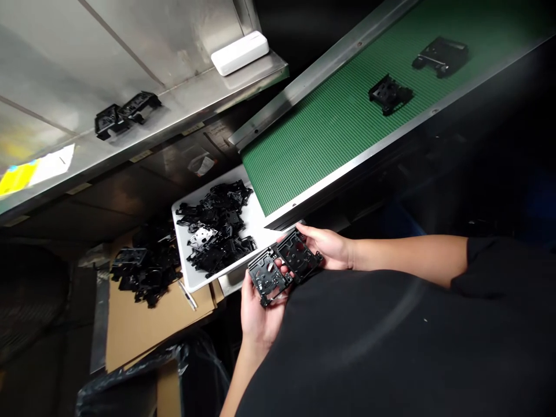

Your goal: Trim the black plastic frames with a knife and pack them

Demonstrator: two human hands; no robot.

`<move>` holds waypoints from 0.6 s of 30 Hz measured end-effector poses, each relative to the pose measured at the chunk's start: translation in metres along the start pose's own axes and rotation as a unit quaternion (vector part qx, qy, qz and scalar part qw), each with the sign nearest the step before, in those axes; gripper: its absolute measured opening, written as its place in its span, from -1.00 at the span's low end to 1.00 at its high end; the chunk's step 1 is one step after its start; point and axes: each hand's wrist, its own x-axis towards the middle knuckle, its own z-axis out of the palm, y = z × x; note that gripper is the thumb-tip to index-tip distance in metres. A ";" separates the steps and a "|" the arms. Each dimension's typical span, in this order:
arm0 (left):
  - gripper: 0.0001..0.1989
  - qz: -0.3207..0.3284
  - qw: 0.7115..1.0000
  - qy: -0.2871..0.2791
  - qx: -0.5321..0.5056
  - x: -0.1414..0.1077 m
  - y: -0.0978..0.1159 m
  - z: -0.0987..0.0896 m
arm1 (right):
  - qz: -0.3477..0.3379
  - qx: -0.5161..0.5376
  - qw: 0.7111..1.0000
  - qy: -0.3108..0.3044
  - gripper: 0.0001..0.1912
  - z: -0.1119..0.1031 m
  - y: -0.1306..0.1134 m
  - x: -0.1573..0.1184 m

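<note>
Two flat black plastic parts are held side by side close to the body, at the tray's lower right corner. My left hand [260, 315] is closed on the left black part [268, 277], with the palm beneath it. My right hand [330, 248] grips the right black part [297, 255] from its right side, thumb along the top edge. Fingertips show between the two parts, which touch or nearly touch. Many similar black parts [221, 214] lie heaped in a white tray [187, 272] just beyond, with one white piece [202, 237] among them.
A green ribbed conveyor [304, 150] rises to the upper right, carrying two black parts [388, 94]. Another black pile [147, 266] and a pen [187, 295] rest on cardboard [130, 339]. The metal shelf [182, 107] holds black parts [125, 113] and a white box [240, 53]. A lined bin [195, 370] stands below.
</note>
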 end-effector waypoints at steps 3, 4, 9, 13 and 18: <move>-0.52 0.001 1.000 -0.009 0.005 0.000 -0.001 0.001 | -0.002 0.005 1.000 -0.003 -0.30 -0.003 0.000 -0.002; -0.52 0.002 1.000 -0.011 0.007 0.000 -0.002 0.002 | -0.003 0.007 1.000 -0.004 -0.30 -0.004 0.000 -0.003; -0.56 0.000 1.000 -0.024 0.019 0.001 -0.003 0.003 | -0.005 0.017 1.000 -0.007 -0.29 -0.008 0.000 -0.007; -0.58 -0.001 0.999 -0.027 0.027 0.003 -0.005 0.006 | -0.011 0.021 1.000 -0.004 -0.29 -0.009 -0.001 -0.012; -0.52 -0.006 0.999 -0.027 0.031 0.004 -0.006 0.012 | -0.019 0.027 0.999 -0.001 -0.30 -0.012 -0.002 -0.017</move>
